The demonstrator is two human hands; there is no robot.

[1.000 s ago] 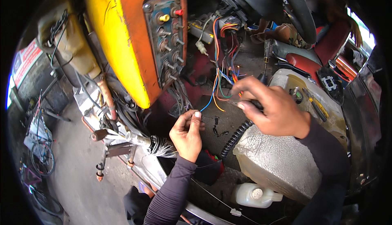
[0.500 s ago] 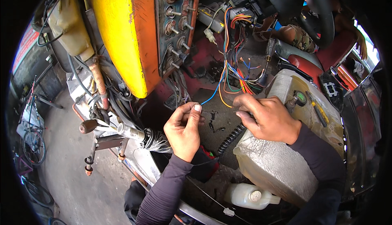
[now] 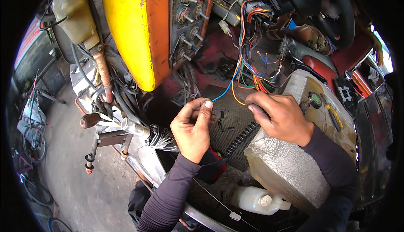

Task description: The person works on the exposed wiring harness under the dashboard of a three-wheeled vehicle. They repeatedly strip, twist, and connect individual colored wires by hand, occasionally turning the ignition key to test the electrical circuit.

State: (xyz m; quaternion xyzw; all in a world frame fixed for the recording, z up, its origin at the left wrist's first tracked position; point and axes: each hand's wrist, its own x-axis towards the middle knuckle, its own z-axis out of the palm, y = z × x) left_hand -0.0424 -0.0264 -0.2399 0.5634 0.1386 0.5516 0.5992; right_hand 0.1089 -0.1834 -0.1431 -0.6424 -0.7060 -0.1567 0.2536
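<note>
Head view. A thin blue plastic-coated wire (image 3: 223,94), hanging from a multicoloured wire bundle (image 3: 241,58), is pinched by the fingers of the left hand (image 3: 193,127). A yellow-orange wire (image 3: 235,98) is met by the narrowed fingers of the right hand (image 3: 281,116); whether gripped cannot be told. Below lies a dark textured mat (image 3: 223,143).
</note>
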